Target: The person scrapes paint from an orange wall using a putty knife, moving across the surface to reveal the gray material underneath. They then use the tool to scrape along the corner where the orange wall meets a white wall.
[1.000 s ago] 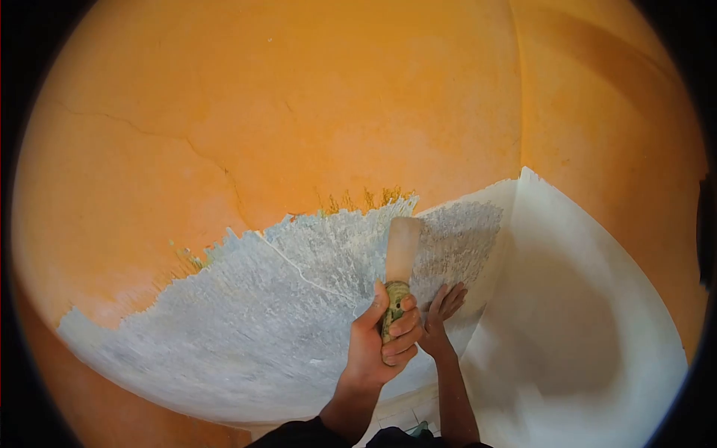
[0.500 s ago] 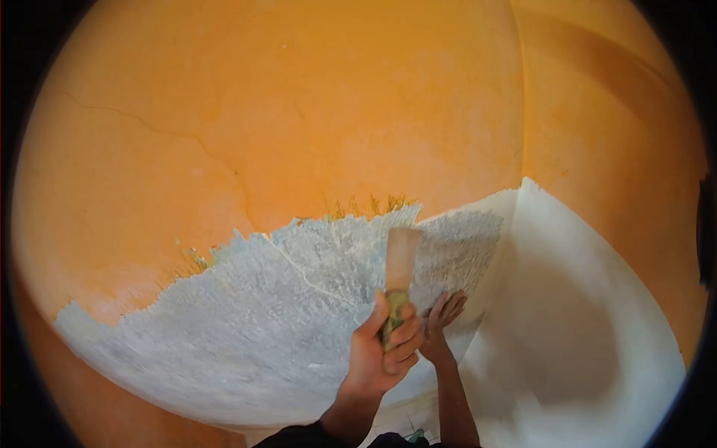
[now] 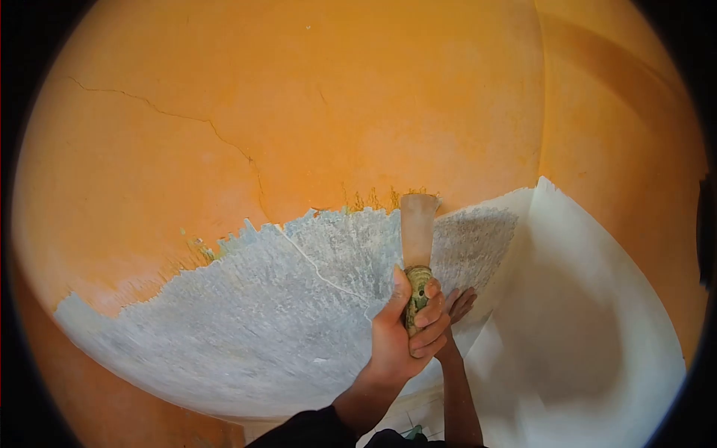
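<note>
A scraper with a wide flat blade (image 3: 418, 228) and a worn, mottled handle is gripped in my left hand (image 3: 403, 328), thumb on the left side and fingers curled round the handle. Its blade points up, the tip at the ragged border between orange paint (image 3: 336, 127) and the grey scraped wall (image 3: 261, 321). Behind and to the right, my right hand (image 3: 461, 305) lies against the wall with its fingers extended, partly hidden by my left hand. Whether the blade presses on the wall is hard to tell.
A wall corner runs down on the right, with a pale surface (image 3: 642, 336) below orange paint. One thin crack crosses the orange at upper left, and a light line runs through the grey area. Light tiles (image 3: 411, 414) show at the bottom.
My left hand and the scraper have moved up and slightly right, bringing the blade tip to the orange border. The view has shifted a little; my right hand remains against the wall.
</note>
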`<action>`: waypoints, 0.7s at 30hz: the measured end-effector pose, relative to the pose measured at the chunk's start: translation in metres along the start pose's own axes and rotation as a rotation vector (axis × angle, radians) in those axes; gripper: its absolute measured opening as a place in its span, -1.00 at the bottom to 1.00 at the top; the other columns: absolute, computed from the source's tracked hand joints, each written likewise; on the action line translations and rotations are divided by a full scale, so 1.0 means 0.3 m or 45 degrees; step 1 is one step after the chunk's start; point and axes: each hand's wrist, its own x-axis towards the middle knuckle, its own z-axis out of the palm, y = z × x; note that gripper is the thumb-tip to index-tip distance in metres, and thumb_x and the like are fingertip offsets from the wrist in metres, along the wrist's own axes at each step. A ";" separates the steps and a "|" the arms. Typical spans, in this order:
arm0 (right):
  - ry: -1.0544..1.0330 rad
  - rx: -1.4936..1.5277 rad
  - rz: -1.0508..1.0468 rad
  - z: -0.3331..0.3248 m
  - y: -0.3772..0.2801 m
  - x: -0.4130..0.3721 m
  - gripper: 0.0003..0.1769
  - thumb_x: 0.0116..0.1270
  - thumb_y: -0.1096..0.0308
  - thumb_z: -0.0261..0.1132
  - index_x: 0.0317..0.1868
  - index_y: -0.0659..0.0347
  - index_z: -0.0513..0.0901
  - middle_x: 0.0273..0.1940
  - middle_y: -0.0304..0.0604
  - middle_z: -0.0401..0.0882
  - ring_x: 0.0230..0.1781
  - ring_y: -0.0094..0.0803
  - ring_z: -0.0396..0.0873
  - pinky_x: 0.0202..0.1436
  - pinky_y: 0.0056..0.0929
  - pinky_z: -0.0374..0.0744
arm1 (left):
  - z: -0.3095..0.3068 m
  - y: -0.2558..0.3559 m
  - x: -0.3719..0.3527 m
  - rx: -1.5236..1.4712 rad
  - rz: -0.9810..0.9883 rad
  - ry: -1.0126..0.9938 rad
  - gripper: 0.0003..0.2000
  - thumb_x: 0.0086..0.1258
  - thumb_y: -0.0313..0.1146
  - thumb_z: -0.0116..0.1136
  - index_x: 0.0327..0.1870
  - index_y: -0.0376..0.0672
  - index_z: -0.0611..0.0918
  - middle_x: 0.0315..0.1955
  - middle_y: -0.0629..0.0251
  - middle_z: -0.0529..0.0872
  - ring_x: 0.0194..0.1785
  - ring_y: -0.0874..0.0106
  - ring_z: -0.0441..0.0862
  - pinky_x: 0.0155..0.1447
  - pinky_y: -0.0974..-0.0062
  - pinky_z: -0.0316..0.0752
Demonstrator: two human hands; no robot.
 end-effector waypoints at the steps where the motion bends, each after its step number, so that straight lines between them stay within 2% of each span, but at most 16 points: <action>1: -0.023 0.029 0.011 -0.009 -0.001 -0.003 -0.03 0.40 0.03 0.07 0.48 0.22 -0.42 0.43 0.34 -0.76 0.41 0.34 -0.79 0.31 0.31 -0.64 | -0.013 -0.009 -0.005 -0.008 0.021 0.033 -0.51 0.52 0.15 -0.35 -0.21 -0.16 0.41 -0.61 0.47 0.31 -0.73 0.67 0.14 -0.71 0.72 0.08; 3: -0.048 0.087 0.032 -0.022 -0.008 0.000 -0.02 0.38 0.04 0.07 0.48 0.22 -0.42 0.43 0.34 -0.76 0.42 0.34 -0.78 0.31 0.31 -0.64 | -0.027 -0.017 -0.026 -0.042 -0.002 0.026 -0.51 0.52 0.16 -0.34 -0.21 -0.16 0.41 -0.61 0.47 0.32 -0.73 0.67 0.13 -0.73 0.72 0.08; 6: 0.049 -0.115 0.061 0.047 0.035 -0.007 0.00 0.36 0.03 0.09 0.48 0.23 -0.42 0.43 0.33 -0.76 0.42 0.32 -0.77 0.31 0.30 -0.64 | 0.016 -0.014 0.011 -0.047 -0.062 -0.034 -0.51 0.52 0.16 -0.33 -0.21 -0.16 0.41 -0.61 0.47 0.31 -0.74 0.67 0.12 -0.74 0.72 0.07; 9: 0.055 -0.017 0.045 0.038 0.032 -0.008 -0.01 0.37 0.00 0.06 0.48 0.24 -0.41 0.44 0.33 -0.74 0.43 0.30 -0.77 0.33 0.29 -0.62 | -0.018 -0.029 -0.006 -0.062 -0.082 0.011 -0.51 0.53 0.14 -0.34 -0.18 -0.17 0.43 -0.61 0.47 0.30 -0.73 0.66 0.13 -0.73 0.71 0.07; 13: 0.116 -0.182 0.076 0.066 0.040 -0.014 0.01 0.36 -0.09 0.05 0.47 0.26 -0.39 0.44 0.35 -0.68 0.44 0.31 -0.71 0.34 0.31 -0.57 | 0.008 -0.044 0.051 -0.047 -0.146 0.020 -0.51 0.54 0.12 -0.35 -0.16 -0.18 0.44 -0.61 0.47 0.31 -0.73 0.65 0.14 -0.73 0.69 0.07; 17: 0.166 -0.263 0.103 0.062 0.020 -0.002 0.03 0.34 -0.15 0.04 0.47 0.28 -0.36 0.44 0.37 -0.63 0.45 0.33 -0.65 0.36 0.33 -0.50 | -0.076 -0.055 0.000 -0.081 -0.137 0.011 -0.52 0.53 0.12 -0.33 -0.13 -0.18 0.45 -0.62 0.46 0.32 -0.73 0.64 0.15 -0.71 0.66 0.10; 21: 0.213 -0.315 0.124 0.072 0.029 0.005 0.06 0.32 -0.22 0.04 0.47 0.30 -0.33 0.44 0.39 -0.57 0.45 0.35 -0.59 0.37 0.36 -0.44 | -0.036 -0.073 0.035 -0.042 -0.133 0.053 -0.53 0.53 0.13 -0.33 -0.16 -0.15 0.44 -0.63 0.47 0.31 -0.74 0.64 0.13 -0.71 0.68 0.06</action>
